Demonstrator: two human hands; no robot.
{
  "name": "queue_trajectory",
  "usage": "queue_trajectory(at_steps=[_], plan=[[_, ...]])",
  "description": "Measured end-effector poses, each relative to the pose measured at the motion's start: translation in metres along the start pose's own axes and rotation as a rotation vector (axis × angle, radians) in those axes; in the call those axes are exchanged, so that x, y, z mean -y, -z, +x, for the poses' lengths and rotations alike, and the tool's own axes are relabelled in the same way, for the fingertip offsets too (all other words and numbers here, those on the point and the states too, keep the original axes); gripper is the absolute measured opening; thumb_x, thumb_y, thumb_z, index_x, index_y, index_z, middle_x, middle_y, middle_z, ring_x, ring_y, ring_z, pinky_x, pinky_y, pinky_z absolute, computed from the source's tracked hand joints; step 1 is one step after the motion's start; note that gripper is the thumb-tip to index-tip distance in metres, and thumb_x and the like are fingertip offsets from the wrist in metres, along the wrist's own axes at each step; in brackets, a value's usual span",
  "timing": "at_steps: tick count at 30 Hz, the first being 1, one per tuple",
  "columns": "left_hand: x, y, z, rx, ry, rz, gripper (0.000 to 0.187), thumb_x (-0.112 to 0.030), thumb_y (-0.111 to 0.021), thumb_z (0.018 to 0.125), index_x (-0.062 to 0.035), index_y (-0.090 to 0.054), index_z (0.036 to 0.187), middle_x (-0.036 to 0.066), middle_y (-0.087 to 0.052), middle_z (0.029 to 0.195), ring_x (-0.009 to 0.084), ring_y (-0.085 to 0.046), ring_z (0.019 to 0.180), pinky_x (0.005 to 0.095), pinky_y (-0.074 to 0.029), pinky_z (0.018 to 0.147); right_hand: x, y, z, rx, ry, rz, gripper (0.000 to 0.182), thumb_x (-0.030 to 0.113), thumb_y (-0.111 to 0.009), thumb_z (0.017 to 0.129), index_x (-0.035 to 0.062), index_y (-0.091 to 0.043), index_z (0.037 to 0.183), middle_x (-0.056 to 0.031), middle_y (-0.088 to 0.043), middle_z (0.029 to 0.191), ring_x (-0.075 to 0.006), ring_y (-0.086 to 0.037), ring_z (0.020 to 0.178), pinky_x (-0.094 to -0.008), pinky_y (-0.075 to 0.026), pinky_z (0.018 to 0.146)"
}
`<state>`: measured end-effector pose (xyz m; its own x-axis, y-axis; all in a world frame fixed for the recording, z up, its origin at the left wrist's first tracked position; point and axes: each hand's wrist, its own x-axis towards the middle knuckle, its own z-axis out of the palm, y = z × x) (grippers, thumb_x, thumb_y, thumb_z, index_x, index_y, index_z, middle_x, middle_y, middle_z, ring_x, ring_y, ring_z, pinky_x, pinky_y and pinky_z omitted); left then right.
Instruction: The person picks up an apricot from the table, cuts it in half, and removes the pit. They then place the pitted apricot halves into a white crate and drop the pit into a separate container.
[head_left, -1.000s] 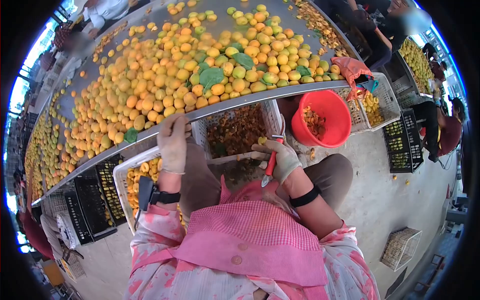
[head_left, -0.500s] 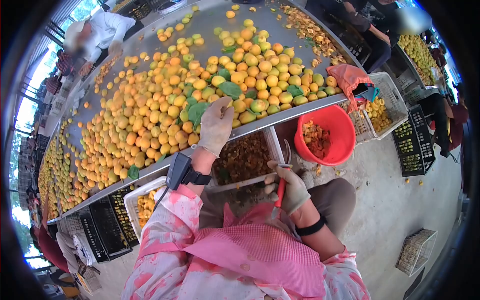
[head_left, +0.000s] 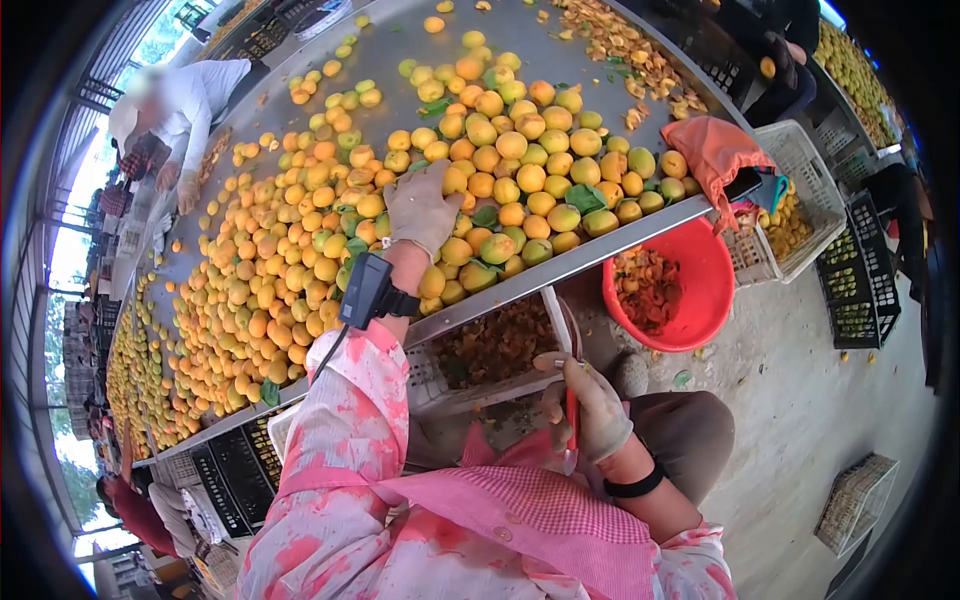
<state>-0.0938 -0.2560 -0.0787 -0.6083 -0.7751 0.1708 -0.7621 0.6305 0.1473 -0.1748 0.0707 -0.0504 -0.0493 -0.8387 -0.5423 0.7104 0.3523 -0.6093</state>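
Note:
My left hand (head_left: 422, 208), in a pale glove, reaches palm down onto the heap of yellow-orange apricots (head_left: 290, 250) on the metal table. Its fingers extend over the fruit, their tips partly hidden. Green leaves (head_left: 585, 198) lie among the apricots. Nearer my body, my right hand (head_left: 592, 408), also gloved, is closed around a red-handled tool (head_left: 572, 415). A metal end points down below that fist, and a thin curved metal piece shows above it. Just beyond the right hand is a crate (head_left: 430, 395) of brownish fruit scraps under the table edge.
A red bucket (head_left: 712, 300) with fruit pieces stands right of the crate. An orange cloth bag (head_left: 712, 160) hangs over the table corner near a pale crate (head_left: 815, 215) of halved fruit. Across the table, a person in white (head_left: 200, 100) handles fruit. Black crates (head_left: 858, 270) stand at right.
My left hand has moved from near the table edge farther onto the apricot heap. My right hand keeps its grip on the red-handled tool. The whole view has turned slightly.

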Motion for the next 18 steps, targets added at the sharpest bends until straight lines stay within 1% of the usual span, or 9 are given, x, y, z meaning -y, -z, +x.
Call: queue_trajectory(at_steps=[2,3,4,7,9,10,12,13,18], plan=[[-0.007,0.017,-0.008,-0.041,-0.011,-0.227,0.054,-0.029,-0.073,0.077,-0.0079,-0.055,0.124,0.014,-0.065,0.113,0.0328,-0.057,0.113,0.0493,-0.038,0.101,0.001,-0.001,-0.002,-0.017,0.019,-0.029,0.054,0.046,-0.04,0.101,0.0013,-0.046,0.131,-0.0033,-0.051,0.066,-0.0128,-0.048,0.044,-0.0245,-0.041,0.043],[-0.003,0.013,-0.013,-0.14,-0.064,-0.31,0.053,-0.028,-0.074,0.077,-0.0068,-0.056,0.122,0.016,-0.064,0.112,0.0307,-0.058,0.109,0.0438,-0.041,0.098,0.001,-0.003,-0.004,-0.049,0.074,-0.085,0.058,0.049,-0.038,0.101,0.0014,-0.045,0.132,-0.0032,-0.05,0.065,-0.0128,-0.047,0.042,-0.024,-0.041,0.042],[-0.01,0.023,-0.025,-0.139,-0.065,-0.308,0.053,-0.028,-0.074,0.077,-0.0068,-0.056,0.122,0.016,-0.064,0.112,0.0307,-0.058,0.109,0.0438,-0.041,0.098,0.001,-0.006,-0.006,-0.078,0.127,-0.142,0.061,0.053,-0.036,0.101,0.0014,-0.043,0.134,-0.0031,-0.049,0.064,-0.0127,-0.046,0.041,-0.0235,-0.04,0.042],[-0.031,0.063,-0.075,-0.102,-0.013,-0.768,0.053,-0.027,-0.075,0.078,-0.0045,-0.056,0.121,0.012,-0.064,0.108,0.0244,-0.059,0.101,0.0359,-0.046,0.09,0.001,-0.016,-0.013,-0.077,0.241,-0.193,0.064,0.054,-0.035,0.101,0.0017,-0.041,0.137,-0.0025,-0.047,0.062,-0.011,-0.044,0.041,-0.0228,-0.038,0.041],[-0.042,0.083,-0.116,0.059,0.014,-1.212,0.054,-0.035,-0.077,0.081,-0.0031,-0.056,0.12,0.004,-0.061,0.101,0.0149,-0.057,0.089,0.0279,-0.049,0.078,-0.007,-0.022,-0.015,-0.048,0.329,-0.232,0.064,0.054,-0.035,0.101,0.0019,-0.04,0.138,-0.0024,-0.047,0.061,-0.0101,-0.042,0.041,-0.0227,-0.037,0.041],[-0.044,0.089,-0.136,0.059,0.026,-1.217,0.054,-0.035,-0.077,0.081,-0.0031,-0.056,0.12,0.004,-0.061,0.101,0.0149,-0.057,0.089,0.0279,-0.049,0.078,-0.01,-0.027,-0.016,-0.023,0.425,-0.267,0.064,0.053,-0.035,0.101,0.0021,-0.04,0.14,-0.0022,-0.046,0.06,-0.0092,-0.04,0.04,-0.0225,-0.035,0.041],[-0.046,0.097,-0.176,0.293,0.068,-1.577,0.062,-0.048,-0.075,0.082,-0.0033,-0.054,0.121,0.0,-0.058,0.097,0.0081,-0.054,0.081,0.0239,-0.048,0.072,-0.01,-0.045,-0.027,-0.006,0.434,-0.302,0.063,0.051,-0.036,0.102,0.0027,-0.037,0.143,-0.0006,-0.045,0.06,-0.0075,-0.039,0.044,-0.021,-0.034,0.044],[-0.047,0.096,-0.192,0.305,0.046,-1.629,0.07,-0.057,-0.072,0.081,-0.0044,-0.054,0.122,0.0,-0.057,0.094,0.0054,-0.053,0.078,0.0211,-0.046,0.069,-0.01,-0.054,-0.031,0.021,0.501,-0.381,0.069,0.055,-0.034,0.101,0.0023,-0.033,0.145,0.0006,-0.043,0.059,-0.0067,-0.038,0.043,-0.0203,-0.033,0.043],[-0.049,0.111,-0.254,0.29,0.079,-1.695,0.069,-0.057,-0.07,0.082,-0.0035,-0.053,0.122,0.001,-0.057,0.097,0.0072,-0.053,0.079,0.0219,-0.046,0.07,-0.02,-0.087,-0.053,0.139,0.618,-0.509,0.077,0.059,-0.036,0.099,0.0004,-0.028,0.148,0.0027,-0.042,0.059,-0.0047,-0.037,0.049,-0.0197,-0.029,0.047]])
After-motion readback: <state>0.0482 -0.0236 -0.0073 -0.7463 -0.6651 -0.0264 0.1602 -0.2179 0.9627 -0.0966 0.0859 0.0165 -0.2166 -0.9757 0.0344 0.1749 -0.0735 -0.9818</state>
